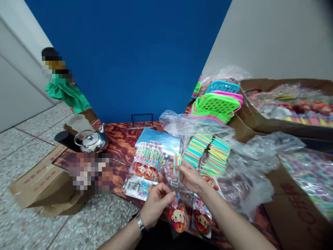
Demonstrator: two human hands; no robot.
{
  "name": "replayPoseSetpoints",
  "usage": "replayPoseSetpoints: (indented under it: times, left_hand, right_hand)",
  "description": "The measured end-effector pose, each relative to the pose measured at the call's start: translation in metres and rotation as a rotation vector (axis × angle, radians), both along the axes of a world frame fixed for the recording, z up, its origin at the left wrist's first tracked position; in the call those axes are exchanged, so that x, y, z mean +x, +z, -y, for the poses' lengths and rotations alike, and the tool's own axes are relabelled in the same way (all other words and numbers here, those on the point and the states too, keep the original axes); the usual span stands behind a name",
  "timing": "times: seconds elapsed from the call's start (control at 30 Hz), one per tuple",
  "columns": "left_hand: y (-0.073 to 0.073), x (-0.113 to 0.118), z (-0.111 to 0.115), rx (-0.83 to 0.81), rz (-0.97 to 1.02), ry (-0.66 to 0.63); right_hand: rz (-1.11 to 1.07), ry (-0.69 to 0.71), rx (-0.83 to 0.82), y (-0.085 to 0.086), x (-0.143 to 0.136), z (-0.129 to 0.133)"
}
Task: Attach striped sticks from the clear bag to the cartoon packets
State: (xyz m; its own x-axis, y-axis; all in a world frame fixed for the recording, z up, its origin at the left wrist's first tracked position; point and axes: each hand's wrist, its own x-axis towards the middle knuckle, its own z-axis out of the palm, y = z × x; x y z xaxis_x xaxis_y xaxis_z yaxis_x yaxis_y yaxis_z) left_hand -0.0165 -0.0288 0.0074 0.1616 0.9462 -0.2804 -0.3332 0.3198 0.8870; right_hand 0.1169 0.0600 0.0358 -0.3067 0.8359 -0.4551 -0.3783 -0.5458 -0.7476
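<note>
- R hand (189,177), just R of ctr: thumb + fingers pinching a small bunch (177,162) of colored sticks, approx. upright.
- L hand (155,205), btm ctr, w/ metal watch (140,222): thumb + index pressed together on clear bag (178,217) w/ cartoon pic, btm ctr.
- Bunch sits above the bag's pic, in front of a clear wrap.
- Stick piles (196,151), 2 of them, on clear plastic, R of the bunch.
- Another cartoon pack (202,219), btm, R of bag.
- Filled packs (147,170) + silver pack (137,187), ctr-left; blue sheets (158,139) just above.
- Baskets (218,104), green/pink/blue, stacked, upper R.
- Open carton (249,121) w/ wrapped goods, R edge.
- Kettle (93,142), mid-left, on table (117,139).
- Person in green (67,95), upper L.
</note>
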Motion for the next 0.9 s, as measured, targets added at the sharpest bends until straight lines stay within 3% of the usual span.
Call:
replayPoseSetpoints:
  times: [0.33, 0.43, 0.53, 0.7, 0.8, 0.9]
  left_hand:
    - [0.004, -0.014, 0.018, 0.002, 0.087, 0.005]
    - [0.006, -0.025, 0.023, 0.015, 0.062, 0.052]
    - [0.008, -0.039, 0.028, 0.029, 0.044, 0.114]
    - [0.003, -0.06, 0.034, -0.015, 0.035, 0.23]
    - [-0.001, -0.068, 0.035, -0.02, 0.051, 0.295]
    - [0.0, -0.076, 0.028, 0.001, 0.132, 0.383]
  right_hand:
    - [0.005, 0.252, 0.083, 0.008, -0.061, -0.011]
    - [0.022, 0.356, 0.191, 0.002, -0.095, -0.024]
    - [0.2, 0.447, 0.384, -0.006, -0.138, -0.039]
    - [0.346, 0.483, 0.538, -0.019, -0.193, -0.059]
    - [0.375, 0.467, 0.587, -0.023, -0.204, -0.066]
    - [0.355, 0.451, 0.602, -0.018, -0.196, -0.063]
